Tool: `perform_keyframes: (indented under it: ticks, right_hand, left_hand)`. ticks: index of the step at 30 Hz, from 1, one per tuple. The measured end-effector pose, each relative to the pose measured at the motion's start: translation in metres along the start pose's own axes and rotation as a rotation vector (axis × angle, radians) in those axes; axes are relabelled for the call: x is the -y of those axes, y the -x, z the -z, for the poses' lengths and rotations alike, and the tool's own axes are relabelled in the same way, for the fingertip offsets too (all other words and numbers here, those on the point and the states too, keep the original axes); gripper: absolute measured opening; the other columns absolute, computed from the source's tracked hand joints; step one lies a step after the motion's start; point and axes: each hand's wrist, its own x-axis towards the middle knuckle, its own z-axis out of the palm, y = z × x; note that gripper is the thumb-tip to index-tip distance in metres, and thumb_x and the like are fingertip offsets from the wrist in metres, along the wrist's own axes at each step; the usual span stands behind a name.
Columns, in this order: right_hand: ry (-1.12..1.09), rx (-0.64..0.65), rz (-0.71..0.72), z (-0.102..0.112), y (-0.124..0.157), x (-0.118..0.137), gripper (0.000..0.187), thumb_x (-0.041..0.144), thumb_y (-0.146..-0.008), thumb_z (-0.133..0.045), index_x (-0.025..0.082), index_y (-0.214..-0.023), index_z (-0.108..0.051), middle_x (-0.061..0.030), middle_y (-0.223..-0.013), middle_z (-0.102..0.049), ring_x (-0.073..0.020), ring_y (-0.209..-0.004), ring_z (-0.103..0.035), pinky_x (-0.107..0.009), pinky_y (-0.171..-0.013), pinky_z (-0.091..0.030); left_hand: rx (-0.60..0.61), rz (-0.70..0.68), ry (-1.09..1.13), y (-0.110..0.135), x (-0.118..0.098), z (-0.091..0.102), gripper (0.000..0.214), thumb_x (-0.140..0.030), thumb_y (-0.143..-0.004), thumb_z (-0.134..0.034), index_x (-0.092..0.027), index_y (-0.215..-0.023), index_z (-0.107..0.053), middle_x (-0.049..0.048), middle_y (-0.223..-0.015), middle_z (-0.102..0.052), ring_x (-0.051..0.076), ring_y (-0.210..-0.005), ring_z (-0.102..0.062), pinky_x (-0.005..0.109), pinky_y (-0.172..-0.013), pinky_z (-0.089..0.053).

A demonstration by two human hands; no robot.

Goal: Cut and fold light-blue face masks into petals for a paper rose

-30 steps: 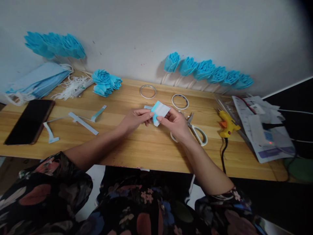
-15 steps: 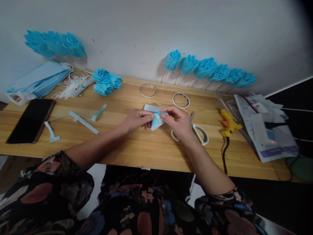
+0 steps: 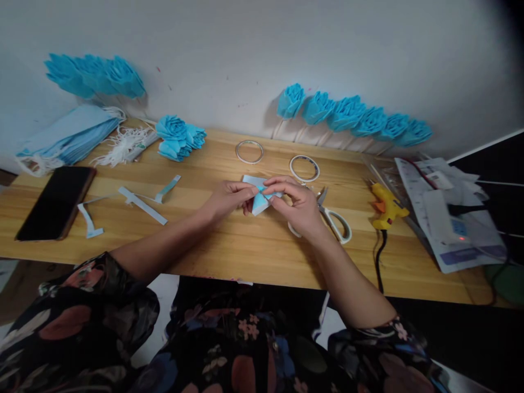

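Between my two hands is a folded piece of light-blue, fabric-like sheet (image 3: 259,205), with a pale flap standing up behind the fingers. My left hand (image 3: 233,197) pinches its left side between thumb and fingers. On the right side my right hand (image 3: 297,204) grips the fold, its thumb below and fingers curled over the top. Scissors (image 3: 338,225) with white handles lie just right of my right hand, partly hidden by it. Beyond the hands, two narrow rolls of tape, a left ring (image 3: 249,141) and a right ring (image 3: 304,156), rest on the wooden table (image 3: 229,245).
Several blue fabric flowers (image 3: 346,113) on sticks lean on the wall; more flowers (image 3: 174,128) lie left. Face masks (image 3: 76,131), white cords (image 3: 118,144), a phone (image 3: 56,202) and cut strips (image 3: 143,204) are leftward. A yellow glue gun (image 3: 387,206) and power strip (image 3: 444,218) are right.
My right-hand fingers have shifted over the top of the blue piece, and its fold has changed shape. My left hand keeps its pinch. The view has shifted slightly.
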Motion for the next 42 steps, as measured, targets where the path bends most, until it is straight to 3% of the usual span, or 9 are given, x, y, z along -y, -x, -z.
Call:
perform_keyframes:
  ticks: [8,13,18,25,42]
  right_hand:
    - [0.027,0.037,-0.037,0.0,0.0,0.001,0.018,0.015,-0.084,-0.066,0.029,-0.089,-0.077,-0.0024,-0.109,-0.076,-0.0214,-0.104,-0.069,-0.044,-0.1,-0.051]
    - [0.002,0.086,-0.056,0.002,0.001,0.008,0.012,0.028,-0.09,-0.065,0.029,-0.095,-0.076,-0.0032,-0.111,-0.076,-0.0223,-0.107,-0.068,-0.044,-0.101,-0.05]
    - [-0.096,0.03,-0.228,0.002,0.003,0.01,0.029,0.048,-0.095,-0.061,0.027,-0.111,-0.072,-0.0033,-0.1,-0.075,-0.0201,-0.091,-0.067,-0.035,-0.083,-0.052]
    - [-0.044,0.037,-0.321,-0.001,0.001,0.006,0.027,0.045,-0.089,-0.066,0.021,-0.078,-0.07,0.0016,-0.067,-0.06,-0.0131,-0.064,-0.05,-0.028,-0.063,-0.039]
    - [-0.244,0.129,-0.386,-0.004,0.001,0.008,0.028,0.046,-0.08,-0.075,0.02,-0.075,-0.065,0.0027,-0.068,-0.057,-0.0112,-0.063,-0.046,-0.027,-0.06,-0.037]
  left_hand:
    - [-0.025,0.009,-0.095,0.001,-0.003,-0.001,0.032,-0.045,-0.083,-0.072,-0.016,-0.071,-0.07,-0.0012,-0.054,-0.061,0.009,-0.05,-0.055,0.02,-0.051,-0.047]
    - [-0.044,-0.011,-0.157,0.001,-0.005,0.0,0.033,-0.046,-0.083,-0.071,-0.017,-0.07,-0.068,-0.0018,-0.054,-0.06,0.01,-0.052,-0.056,0.021,-0.053,-0.048]
    - [-0.07,-0.053,-0.196,0.0,-0.003,0.0,0.032,-0.044,-0.084,-0.069,-0.017,-0.068,-0.067,-0.0022,-0.053,-0.059,0.01,-0.052,-0.055,0.021,-0.054,-0.047]
    - [-0.082,-0.082,-0.227,0.002,-0.004,-0.001,0.031,-0.041,-0.086,-0.066,-0.017,-0.066,-0.066,-0.0027,-0.053,-0.059,0.009,-0.052,-0.054,0.021,-0.056,-0.047]
    - [-0.129,-0.206,-0.297,0.006,-0.002,-0.004,0.023,-0.037,-0.086,-0.066,-0.018,-0.073,-0.071,-0.0028,-0.056,-0.06,0.009,-0.054,-0.054,0.021,-0.055,-0.046]
